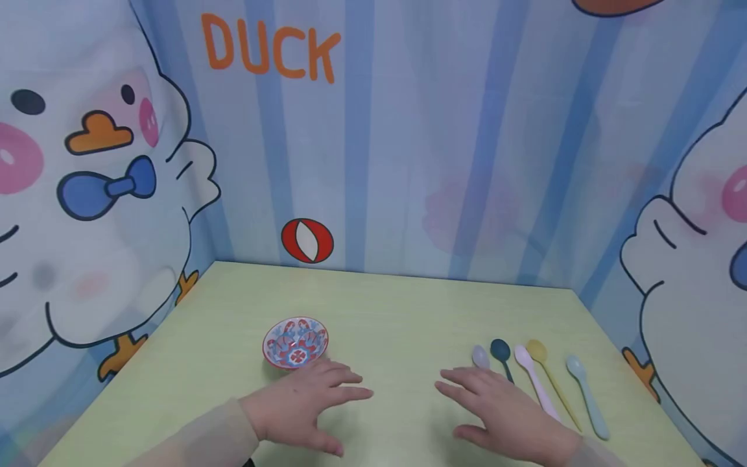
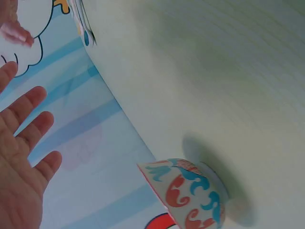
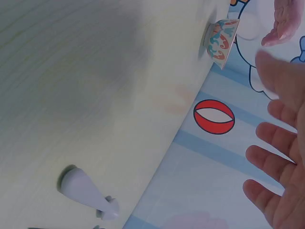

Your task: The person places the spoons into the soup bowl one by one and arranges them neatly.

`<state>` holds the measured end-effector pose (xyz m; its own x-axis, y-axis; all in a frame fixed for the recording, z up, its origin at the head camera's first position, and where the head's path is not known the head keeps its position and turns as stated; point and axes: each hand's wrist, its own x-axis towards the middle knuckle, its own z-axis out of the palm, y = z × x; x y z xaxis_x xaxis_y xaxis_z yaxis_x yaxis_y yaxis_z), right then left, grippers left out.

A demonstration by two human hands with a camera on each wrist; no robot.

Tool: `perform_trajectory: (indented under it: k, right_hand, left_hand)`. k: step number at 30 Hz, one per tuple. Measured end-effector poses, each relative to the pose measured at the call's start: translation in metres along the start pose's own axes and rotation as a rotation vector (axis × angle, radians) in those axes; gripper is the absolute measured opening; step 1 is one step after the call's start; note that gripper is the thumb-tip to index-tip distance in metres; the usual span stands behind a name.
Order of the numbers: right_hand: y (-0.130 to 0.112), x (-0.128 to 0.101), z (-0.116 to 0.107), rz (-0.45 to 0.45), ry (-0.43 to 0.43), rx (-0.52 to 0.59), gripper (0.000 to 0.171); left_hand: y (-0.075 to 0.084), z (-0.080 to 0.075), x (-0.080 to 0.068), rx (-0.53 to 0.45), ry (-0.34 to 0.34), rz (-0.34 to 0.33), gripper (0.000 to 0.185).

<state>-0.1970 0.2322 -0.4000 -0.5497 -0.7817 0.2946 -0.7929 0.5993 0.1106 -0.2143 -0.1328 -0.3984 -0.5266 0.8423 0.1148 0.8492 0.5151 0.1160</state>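
A small bowl (image 1: pixel 295 342) with a red, blue and white pattern stands on the pale green table (image 1: pixel 397 311), left of centre; it also shows in the left wrist view as the bowl (image 2: pixel 190 191) and in the right wrist view as the bowl (image 3: pixel 220 40). My left hand (image 1: pixel 309 402) hovers flat just in front of it, fingers spread, holding nothing. My right hand (image 1: pixel 502 408) lies spread beside a row of several plastic spoons: lilac (image 1: pixel 480 357), dark teal (image 1: pixel 502 353), pink (image 1: pixel 533 383), yellow (image 1: pixel 545 370), pale blue (image 1: pixel 586 395). The lilac spoon (image 3: pixel 86 191) appears in the right wrist view.
Cartoon duck backdrops wall the table on the left, back and right. A red and white ball (image 1: pixel 307 240) is printed on the back wall.
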Motion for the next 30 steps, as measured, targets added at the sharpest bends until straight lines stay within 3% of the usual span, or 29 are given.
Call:
perform_trajectory:
  k: [5, 10, 19, 24, 30]
  right_hand:
    - [0.004, 0.000, 0.003, 0.072, 0.066, 0.019, 0.049]
    - [0.008, 0.000, 0.008, 0.145, 0.122, 0.014, 0.043]
    - [0.015, -0.002, 0.019, 0.276, 0.174, -0.038, 0.031]
    - [0.020, -0.005, 0.026, 0.368, 0.199, -0.054, 0.029]
    - [0.028, -0.009, 0.034, 0.504, 0.192, 0.020, 0.030]
  left_hand:
    - [-0.008, 0.001, -0.006, -0.118, 0.087, -0.123, 0.066]
    - [-0.020, 0.002, -0.011, -0.232, 0.130, -0.324, 0.064]
    - [-0.045, 0.012, -0.013, -0.210, 0.307, -0.638, 0.067]
    - [-0.058, 0.016, -0.015, -0.219, 0.314, -0.767, 0.078]
    - [-0.069, 0.021, -0.018, -0.245, 0.303, -0.853, 0.091]
